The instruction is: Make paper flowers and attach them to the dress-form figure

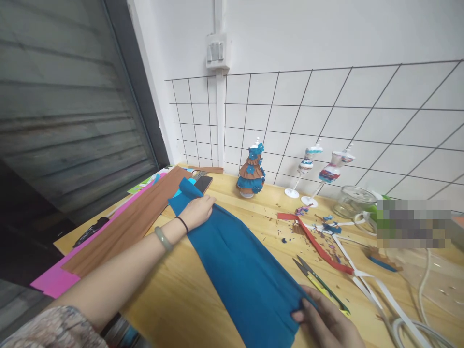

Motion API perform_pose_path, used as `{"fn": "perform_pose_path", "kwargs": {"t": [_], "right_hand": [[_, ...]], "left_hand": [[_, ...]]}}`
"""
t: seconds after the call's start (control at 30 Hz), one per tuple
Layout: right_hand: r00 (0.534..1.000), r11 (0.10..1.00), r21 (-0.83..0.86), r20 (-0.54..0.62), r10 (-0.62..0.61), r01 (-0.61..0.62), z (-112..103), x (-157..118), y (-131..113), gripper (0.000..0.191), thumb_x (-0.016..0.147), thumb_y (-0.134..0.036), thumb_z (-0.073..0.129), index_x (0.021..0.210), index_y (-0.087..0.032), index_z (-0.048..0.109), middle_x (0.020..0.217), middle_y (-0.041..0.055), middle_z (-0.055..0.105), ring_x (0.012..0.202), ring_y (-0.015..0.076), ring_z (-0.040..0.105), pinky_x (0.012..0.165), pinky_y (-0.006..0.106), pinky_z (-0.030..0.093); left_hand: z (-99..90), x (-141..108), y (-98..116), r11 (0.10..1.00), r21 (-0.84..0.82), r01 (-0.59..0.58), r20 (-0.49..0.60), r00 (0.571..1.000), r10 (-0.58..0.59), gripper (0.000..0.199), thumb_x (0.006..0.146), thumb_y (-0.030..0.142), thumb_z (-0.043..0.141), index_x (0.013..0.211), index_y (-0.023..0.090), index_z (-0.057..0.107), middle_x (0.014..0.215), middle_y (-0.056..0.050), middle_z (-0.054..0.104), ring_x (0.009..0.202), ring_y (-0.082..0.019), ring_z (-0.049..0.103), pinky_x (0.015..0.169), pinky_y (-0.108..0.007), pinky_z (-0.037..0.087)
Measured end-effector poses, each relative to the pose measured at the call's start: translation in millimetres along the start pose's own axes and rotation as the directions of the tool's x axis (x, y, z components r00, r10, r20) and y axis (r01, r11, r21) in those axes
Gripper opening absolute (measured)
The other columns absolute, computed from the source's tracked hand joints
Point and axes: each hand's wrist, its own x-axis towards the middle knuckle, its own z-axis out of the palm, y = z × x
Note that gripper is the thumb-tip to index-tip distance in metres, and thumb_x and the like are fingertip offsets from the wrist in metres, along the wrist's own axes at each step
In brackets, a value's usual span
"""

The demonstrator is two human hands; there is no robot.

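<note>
A long strip of blue crepe paper (242, 261) stretches across the table between my hands, its far end curled over. My left hand (197, 211), with a bangle and a dark band on the wrist, lies across the strip near that end, fingers closed at its far edge. My right hand (328, 316) pinches the near right edge between thumb and fingers. Yellow-handled snips (321, 285) lie just beyond my right hand. Left of the strip are brown crepe paper (134, 220) and pink sheets (54, 280). A small dress form in a tiered brown and blue paper dress (251, 171) stands behind.
Two small white dress forms (305, 166) (331, 169) stand by the wire grid (290, 106). Red ribbon (319, 246), paper scraps, white strips and a cable (422, 285) litter the right side. A clear jar (353, 200) and a dark phone-like object (203, 185) are farther back.
</note>
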Motion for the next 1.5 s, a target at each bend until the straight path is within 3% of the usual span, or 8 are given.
{"fn": "perform_pose_path", "kwargs": {"t": [0.27, 0.43, 0.63, 0.8, 0.9, 1.13, 1.27, 1.5], "right_hand": [[0.975, 0.979, 0.024, -0.088, -0.202, 0.205, 10.2, 4.8, 4.7, 0.045, 0.074, -0.044, 0.061, 0.110, -0.016, 0.054, 0.104, 0.0128, 0.069, 0.098, 0.0251, 0.063, 0.081, 0.028, 0.054], [0.932, 0.920, -0.191, -0.057, -0.358, 0.341, 7.8, 1.5, 12.2, 0.040, 0.080, -0.035, 0.055, 0.115, -0.016, 0.052, 0.111, 0.0133, 0.065, 0.096, 0.0233, 0.064, 0.082, 0.028, 0.053], [0.782, 0.632, -0.549, 0.066, -0.619, 0.547, 11.5, -7.9, -0.9, 0.022, 0.080, -0.029, 0.054, 0.099, -0.020, 0.061, 0.103, 0.0103, 0.067, 0.094, 0.0238, 0.064, 0.081, 0.034, 0.054], [0.606, 0.441, -0.483, 0.268, -0.749, 0.757, 23.9, -17.1, -14.2, 0.020, 0.081, -0.021, 0.054, 0.100, -0.021, 0.060, 0.087, 0.0082, 0.070, 0.080, 0.0207, 0.067, 0.070, 0.028, 0.056], [0.551, 0.373, -0.447, 0.384, -0.741, 0.813, 27.9, -20.2, -12.9, 0.023, 0.078, -0.024, 0.059, 0.101, -0.022, 0.060, 0.081, 0.0063, 0.071, 0.074, 0.0199, 0.067, 0.067, 0.028, 0.056], [0.601, 0.363, -0.510, 0.448, -0.662, 0.780, 27.4, -23.2, -12.4, 0.023, 0.076, -0.032, 0.063, 0.097, -0.022, 0.062, 0.083, 0.0063, 0.069, 0.078, 0.0201, 0.066, 0.070, 0.028, 0.055], [0.618, 0.367, -0.515, 0.495, -0.611, 0.775, 30.7, -25.7, -20.4, 0.018, 0.077, -0.032, 0.063, 0.092, -0.022, 0.063, 0.082, 0.0055, 0.067, 0.078, 0.0191, 0.065, 0.069, 0.027, 0.054], [0.715, 0.387, -0.619, 0.462, -0.525, 0.684, 48.8, -37.9, -36.9, 0.012, 0.081, -0.032, 0.056, 0.081, -0.022, 0.063, 0.073, 0.0034, 0.066, 0.067, 0.0178, 0.064, 0.060, 0.027, 0.050]], "left_hand": [[17.3, 22.1, -5.2, 0.994, -0.105, 0.037, 0.001, 0.999, -0.037, 0.034, 0.086, 0.015, 0.035, 0.118, 0.012, 0.045, 0.116, -0.016, 0.053, 0.104, -0.024, 0.054, 0.087, -0.035, 0.042], [23.0, -5.0, 8.4, 0.978, -0.190, -0.084, 0.047, 0.994, 0.095, 0.055, 0.083, 0.027, 0.048, 0.135, 0.022, 0.030, 0.144, -0.008, 0.026, 0.129, -0.023, 0.029, 0.103, -0.036, 0.030], [23.0, -73.3, 30.9, 0.864, -0.391, -0.318, 0.020, 0.935, 0.353, 0.039, 0.085, 0.038, 0.048, 0.120, 0.021, 0.051, 0.133, -0.010, 0.045, 0.128, -0.023, 0.032, 0.104, -0.040, 0.031], [24.4, -100.7, 32.7, 0.823, -0.415, -0.387, -0.016, 0.908, 0.419, 0.030, 0.087, 0.037, 0.044, 0.103, 0.019, 0.061, 0.121, -0.011, 0.055, 0.121, -0.023, 0.039, 0.099, -0.040, 0.036], [25.2, -102.9, 33.3, 0.834, -0.402, -0.378, -0.037, 0.917, 0.398, 0.026, 0.086, 0.039, 0.045, 0.091, 0.019, 0.062, 0.109, -0.010, 0.059, 0.107, -0.021, 0.048, 0.094, -0.038, 0.039], [19.6, -104.3, 36.4, 0.841, -0.389, -0.376, -0.024, 0.917, 0.399, 0.026, 0.085, 0.037, 0.047, 0.072, 0.017, 0.058, 0.098, -0.008, 0.057, 0.095, -0.019, 0.049, 0.088, -0.033, 0.038], [19.2, -105.5, 34.5, 0.837, -0.393, -0.380, -0.013, 0.913, 0.409, 0.027, 0.083, 0.042, 0.049, 0.086, 0.018, 0.060, 0.094, -0.008, 0.057, 0.091, -0.019, 0.049, 0.085, -0.032, 0.039], [27.9, -108.1, 32.5, 0.826, -0.383, -0.413, -0.051, 0.902, 0.428, 0.031, 0.085, 0.041, 0.046, 0.092, 0.017, 0.064, 0.083, -0.007, 0.055, 0.083, -0.018, 0.048, 0.076, -0.030, 0.039]]}}
